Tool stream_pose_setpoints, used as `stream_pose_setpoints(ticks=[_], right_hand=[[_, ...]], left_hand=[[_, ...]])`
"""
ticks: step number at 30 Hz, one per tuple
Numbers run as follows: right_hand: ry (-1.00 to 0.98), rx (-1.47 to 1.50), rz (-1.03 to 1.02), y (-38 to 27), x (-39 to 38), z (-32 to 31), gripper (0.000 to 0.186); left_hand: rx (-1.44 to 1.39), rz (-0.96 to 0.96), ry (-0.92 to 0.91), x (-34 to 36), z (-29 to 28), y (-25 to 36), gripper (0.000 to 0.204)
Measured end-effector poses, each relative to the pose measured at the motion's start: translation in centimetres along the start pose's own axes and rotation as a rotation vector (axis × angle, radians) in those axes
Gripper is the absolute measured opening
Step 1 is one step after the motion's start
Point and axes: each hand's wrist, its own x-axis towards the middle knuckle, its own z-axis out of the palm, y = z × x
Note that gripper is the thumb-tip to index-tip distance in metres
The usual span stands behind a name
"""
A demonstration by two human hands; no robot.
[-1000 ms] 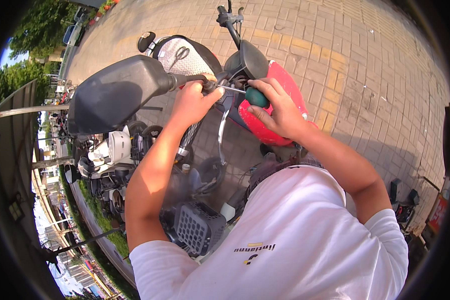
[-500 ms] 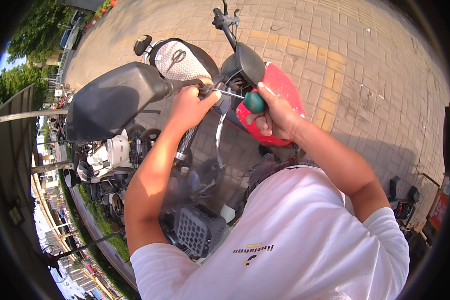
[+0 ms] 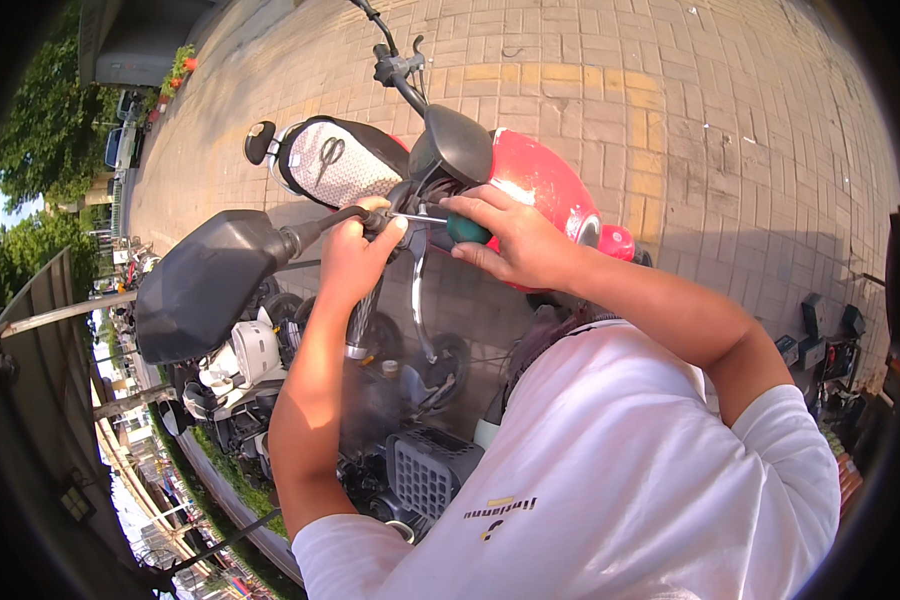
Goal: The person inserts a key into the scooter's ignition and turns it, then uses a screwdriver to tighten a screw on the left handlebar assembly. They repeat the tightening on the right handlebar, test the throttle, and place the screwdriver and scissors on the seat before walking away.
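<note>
Near twelve o'clock, a green-handled screwdriver (image 3: 465,229) sits gripped in the right hand (image 3: 528,240), its shaft (image 3: 422,218) pointing toward nine o'clock at the left hand (image 3: 358,262), which holds the stem (image 3: 342,216) of a black mirror (image 3: 210,285).

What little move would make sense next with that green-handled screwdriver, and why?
Perhaps a slight twist of the screwdriver, while the left hand steadies the mirror stem. The right hand grips the green handle, and the metal shaft points toward the left thumb near the stem's end. The tip is too small to tell whether it is seated.
</note>
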Motion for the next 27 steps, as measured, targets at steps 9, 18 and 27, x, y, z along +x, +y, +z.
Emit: stream_pose_setpoints(ticks=[9,18,27], right_hand=[[0.132,0.363,0.205,-0.4,1.6,-0.5,0.049],[-0.087,0.354,0.33,-1.0,0.9,-0.3,0.062],[-0.113,0.66,0.67,-0.7,1.8,-1.1,0.05]], left_hand=[[-0.015,0.032,0.005,0.0,0.0,-0.1,0.039],[-0.011,0.034,0.005,-0.1,-0.1,-0.1,0.038],[-0.008,0.032,0.006,-0.1,-0.1,-0.2,0.038]])
